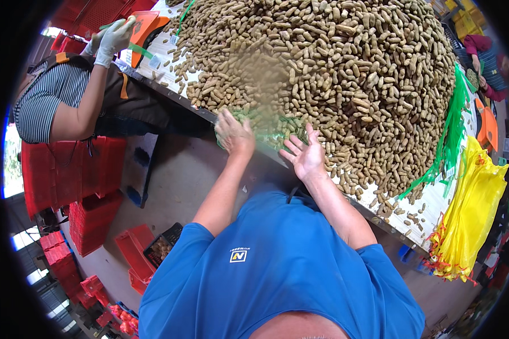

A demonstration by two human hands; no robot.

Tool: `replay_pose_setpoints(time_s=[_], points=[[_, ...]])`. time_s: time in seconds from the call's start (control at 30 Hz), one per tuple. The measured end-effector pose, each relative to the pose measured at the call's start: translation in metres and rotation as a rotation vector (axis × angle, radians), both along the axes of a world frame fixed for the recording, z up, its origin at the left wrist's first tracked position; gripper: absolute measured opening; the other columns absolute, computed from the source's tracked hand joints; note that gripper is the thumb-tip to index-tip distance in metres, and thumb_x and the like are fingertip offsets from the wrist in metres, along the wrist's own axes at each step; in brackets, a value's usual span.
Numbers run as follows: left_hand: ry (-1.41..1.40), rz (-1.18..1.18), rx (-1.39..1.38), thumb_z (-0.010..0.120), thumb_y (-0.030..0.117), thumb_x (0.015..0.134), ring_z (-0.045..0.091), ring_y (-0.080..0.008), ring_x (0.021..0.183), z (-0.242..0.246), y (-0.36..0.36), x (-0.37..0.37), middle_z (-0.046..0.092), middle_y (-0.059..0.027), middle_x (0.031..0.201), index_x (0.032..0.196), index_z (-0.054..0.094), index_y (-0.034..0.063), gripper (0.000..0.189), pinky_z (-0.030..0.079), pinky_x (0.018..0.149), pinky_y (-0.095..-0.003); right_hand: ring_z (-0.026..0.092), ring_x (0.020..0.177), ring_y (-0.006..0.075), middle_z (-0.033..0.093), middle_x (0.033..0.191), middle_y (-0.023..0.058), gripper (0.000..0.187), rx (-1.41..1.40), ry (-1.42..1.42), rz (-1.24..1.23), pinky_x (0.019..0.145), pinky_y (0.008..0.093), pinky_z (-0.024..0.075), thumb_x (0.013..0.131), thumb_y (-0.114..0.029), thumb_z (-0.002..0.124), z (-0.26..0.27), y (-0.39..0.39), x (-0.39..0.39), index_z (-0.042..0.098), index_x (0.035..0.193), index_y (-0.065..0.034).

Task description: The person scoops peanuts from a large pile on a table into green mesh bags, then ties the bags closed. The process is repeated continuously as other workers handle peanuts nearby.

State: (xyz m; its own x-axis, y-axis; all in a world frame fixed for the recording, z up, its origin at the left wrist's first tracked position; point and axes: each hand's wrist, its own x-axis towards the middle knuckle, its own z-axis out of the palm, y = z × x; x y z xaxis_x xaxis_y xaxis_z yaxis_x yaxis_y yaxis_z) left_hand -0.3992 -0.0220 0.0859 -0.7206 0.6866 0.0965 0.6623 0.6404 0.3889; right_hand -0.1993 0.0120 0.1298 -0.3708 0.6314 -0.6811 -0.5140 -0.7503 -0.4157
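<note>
A large heap of unshelled peanuts [364, 84] covers the table before me. At its near edge lies a green mesh bag [295, 126] with peanuts in or under it; a blurred patch hides part of it. My left hand [236, 133] is against the left end of the mesh, back of the hand up. Whether its fingers grip the mesh is unclear. To the right of the bag, my right hand [309, 156] is turned palm up with its fingers spread and nothing in it.
Green mesh bags [451, 123] and yellow mesh bags [471, 212] lie along the table's right end. A co-worker [55, 97] in gloves stands at left beside an orange scoop [146, 31]. Another person [485, 63] is at far right. Red crates [72, 173] stand on the left.
</note>
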Motion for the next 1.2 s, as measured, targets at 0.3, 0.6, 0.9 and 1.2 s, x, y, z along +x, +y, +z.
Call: replay_pose_setpoints(time_s=[0.3,0.6,0.9,1.2], points=[[0.212,-0.195,-0.27,0.065,0.04,0.098,0.046,-0.0438,0.136,-0.01,0.016,0.007,0.046,-0.0319,0.152,0.151,0.037,-0.0127,0.08,0.038,0.105,-0.056,0.029,0.151,0.0503,0.018,0.164,0.0377,0.071,-0.016,-0.045,-0.157,0.119,0.0597,0.037,0.111,-0.061,0.026,-0.01,0.005,0.041,0.007,0.169,-0.026],[0.012,0.035,-0.015,0.06,0.063,0.097,0.027,-0.0471,0.152,-0.013,0.059,0.03,0.027,-0.0381,0.162,0.157,0.022,-0.0141,0.105,0.023,0.123,-0.0582,0.031,0.151,0.0503,0.016,0.164,0.039,0.07,-0.068,-0.123,-0.177,0.119,0.0564,0.0387,0.111,-0.059,0.027,-0.002,0.006,0.066,0.01,0.169,-0.0243],[-0.089,0.246,-0.021,0.057,0.079,0.089,0.051,-0.0481,0.127,0.008,0.095,-0.007,0.053,-0.0348,0.134,0.139,0.053,-0.0078,0.101,0.041,0.109,-0.0554,0.032,0.151,0.0502,0.016,0.167,0.0348,0.069,-0.056,-0.13,-0.065,0.117,0.0602,0.0396,0.112,-0.058,0.026,-0.016,0.023,0.024,0.016,0.169,-0.0206],[-0.474,0.104,0.205,0.054,0.076,0.095,0.06,-0.0424,0.115,0.001,0.109,0.018,0.06,-0.0324,0.124,0.129,0.058,-0.0102,0.093,0.046,0.103,-0.049,0.032,0.149,0.0517,0.018,0.165,0.0374,0.072,-0.036,-0.12,-0.113,0.117,0.0603,0.0389,0.11,-0.063,0.026,-0.02,0.021,0.041,0.016,0.169,-0.0224]])
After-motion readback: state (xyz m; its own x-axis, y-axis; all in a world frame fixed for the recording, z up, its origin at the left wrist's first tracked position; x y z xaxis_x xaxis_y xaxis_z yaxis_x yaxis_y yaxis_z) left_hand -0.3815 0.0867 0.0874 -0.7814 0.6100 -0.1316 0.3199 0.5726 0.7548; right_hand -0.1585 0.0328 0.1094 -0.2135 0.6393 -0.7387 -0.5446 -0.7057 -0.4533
